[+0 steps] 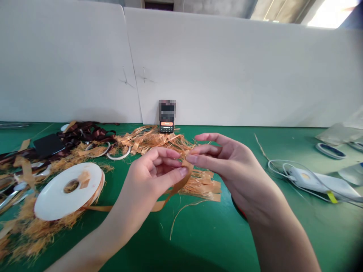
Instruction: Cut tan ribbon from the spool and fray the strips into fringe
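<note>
Both my hands meet near the middle of the view, over a green table. An orange-tan ribbon (179, 186) is pinched between thumb and fingers of my left hand (159, 173). The thumb and index finger of my right hand (227, 158) close on the same ribbon's upper end. From my hands the ribbon hangs down, curves left under my left wrist and runs to a white spool (53, 196). Several cut ribbon strips (211, 187) with frayed threads lie behind and below my fingers. A loose thread (176, 219) curls on the table in front.
A phone (166, 117) stands upright against the white partition (241, 75). Tangled dark brown ribbon (82, 132), a black flat object (49, 145) and fibre scraps (31, 230) crowd the left. At right lie a white power strip (323, 183) with its cord and a roll ring (330, 150).
</note>
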